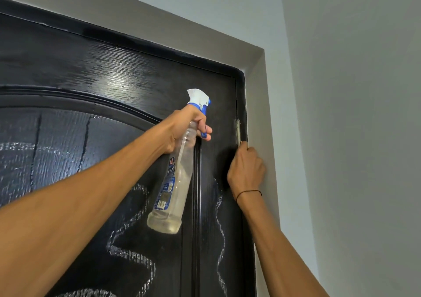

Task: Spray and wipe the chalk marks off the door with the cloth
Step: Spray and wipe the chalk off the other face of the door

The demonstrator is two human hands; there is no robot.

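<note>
Evidently the job is at the spraying stage, and most of it remains. The black door (114, 73) carries chalk marks (131, 251) in several places: a wavy white outline low in the arched panel, a second wavy line on the right stile beside the right forearm, and fainter smudged strokes at the far left edge. None of these looks wiped. Glossy patches on the upper door may be wet spray or only reflected light; I cannot tell which.

The left hand (189, 125) grips the neck of a clear spray bottle (173, 182), a finger curled over the blue trigger, with the white nozzle aimed toward the upper right area of the door. The bottle hangs tilted and holds a little liquid near its base.

The right hand (247, 169) is curled against the door's hinge edge, just below the hinge (238, 132), its fingers turned away from the camera. What it holds, if anything, cannot be determined.

No cloth is visible anywhere. The lower door is cut off by the frame edge, so the full extent of chalk is unknown.
</note>
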